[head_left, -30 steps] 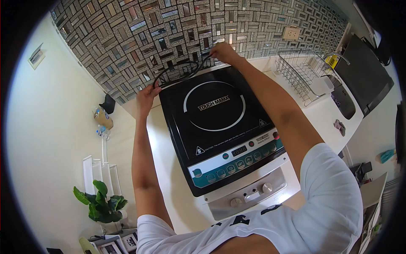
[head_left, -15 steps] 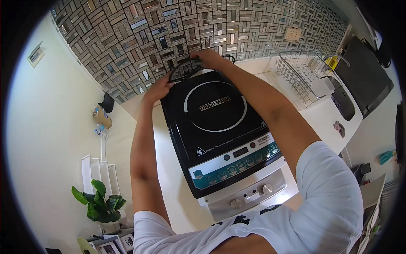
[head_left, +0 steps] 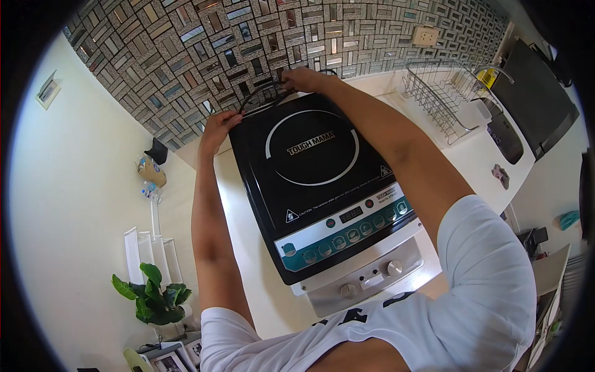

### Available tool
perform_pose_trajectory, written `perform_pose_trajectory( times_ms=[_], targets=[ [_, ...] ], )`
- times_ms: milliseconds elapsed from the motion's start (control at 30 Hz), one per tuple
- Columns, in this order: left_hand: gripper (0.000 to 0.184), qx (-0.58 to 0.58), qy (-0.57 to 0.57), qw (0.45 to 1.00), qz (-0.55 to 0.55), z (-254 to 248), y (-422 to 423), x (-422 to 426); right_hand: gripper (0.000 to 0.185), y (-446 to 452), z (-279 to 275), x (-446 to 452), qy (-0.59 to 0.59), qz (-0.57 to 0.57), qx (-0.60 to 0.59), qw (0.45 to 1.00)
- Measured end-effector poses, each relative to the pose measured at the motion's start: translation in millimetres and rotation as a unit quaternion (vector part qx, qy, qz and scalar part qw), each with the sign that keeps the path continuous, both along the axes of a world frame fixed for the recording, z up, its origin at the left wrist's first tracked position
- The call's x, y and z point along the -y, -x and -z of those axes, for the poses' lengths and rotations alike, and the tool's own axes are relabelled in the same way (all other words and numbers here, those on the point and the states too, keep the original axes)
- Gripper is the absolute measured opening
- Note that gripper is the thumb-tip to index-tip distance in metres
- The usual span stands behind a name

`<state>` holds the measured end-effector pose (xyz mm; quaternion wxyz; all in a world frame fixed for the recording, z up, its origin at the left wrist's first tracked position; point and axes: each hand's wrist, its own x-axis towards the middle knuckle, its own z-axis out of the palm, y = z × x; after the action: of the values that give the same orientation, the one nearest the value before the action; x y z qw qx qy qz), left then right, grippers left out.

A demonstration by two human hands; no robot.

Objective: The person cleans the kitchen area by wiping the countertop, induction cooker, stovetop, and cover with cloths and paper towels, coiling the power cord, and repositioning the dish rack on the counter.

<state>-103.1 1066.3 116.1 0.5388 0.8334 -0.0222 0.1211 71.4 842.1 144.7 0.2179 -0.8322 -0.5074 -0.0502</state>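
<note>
A black induction cooker (head_left: 313,167) marked TOUGH MAMA rests on top of a silver stove (head_left: 372,276) with knobs. Its black power cord (head_left: 257,93) loops behind the back edge, against the tiled wall. At the cooker's back left corner, my left hand (head_left: 217,132) pinches the cord between thumb and fingers. My right hand (head_left: 302,80) is closed on another stretch of the cord, just behind the middle of the back edge. The cord's plug cannot be made out.
On the right, a wire dish rack (head_left: 437,102) stands beside the sink, and a crumpled cloth (head_left: 501,176) lies on the white counter (head_left: 471,164). A wall outlet (head_left: 426,36) is set in the tiles. A leafy plant (head_left: 152,297) stands at lower left.
My left hand has shifted a little left, drawing the cord loop wider between my hands. My right hand stays on the cord. The view has tilted slightly.
</note>
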Motion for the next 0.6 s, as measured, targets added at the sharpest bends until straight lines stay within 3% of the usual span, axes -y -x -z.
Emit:
perform_pose_trajectory(
  times_ms=[67,133,167,233,267,333,467,533,567,600],
  targets=[
    [0.021,0.013,0.014,1.000,-0.008,3,-1,-3,0.019,-9,5,4,0.005,-0.025,0.044,0.999],
    [0.020,0.002,0.038,0.999,0.001,2,0,-9,0.018,-10,8,11,-0.048,-0.070,0.181,0.980],
    [0.020,0.000,0.036,0.999,0.003,1,0,-10,0.018,-7,5,12,-0.050,-0.068,0.180,0.980],
    [0.020,-0.020,0.032,0.999,-0.003,1,0,-12,0.020,3,0,8,0.131,0.003,0.138,0.982],
    [0.020,-0.022,0.030,0.999,-0.002,2,-2,-14,0.020,9,-1,4,0.130,0.005,0.136,0.982],
    [0.019,-0.026,0.015,1.000,-0.002,3,-5,-13,0.024,17,-1,-5,0.240,0.041,0.179,0.953],
    [0.019,-0.042,-0.027,0.999,0.004,0,-8,-10,0.027,18,-7,-15,0.285,0.042,0.107,0.951],
    [0.018,-0.057,-0.079,0.995,-0.002,2,-11,-14,0.034,16,-13,-20,0.395,0.021,0.124,0.910],
    [0.018,-0.060,-0.081,0.995,0.001,3,-12,-16,0.034,8,-13,-22,0.394,0.022,0.120,0.911],
    [0.018,-0.059,-0.088,0.994,0.001,3,-12,-18,0.037,-1,-15,-24,0.333,-0.047,0.132,0.933]
  ],
)
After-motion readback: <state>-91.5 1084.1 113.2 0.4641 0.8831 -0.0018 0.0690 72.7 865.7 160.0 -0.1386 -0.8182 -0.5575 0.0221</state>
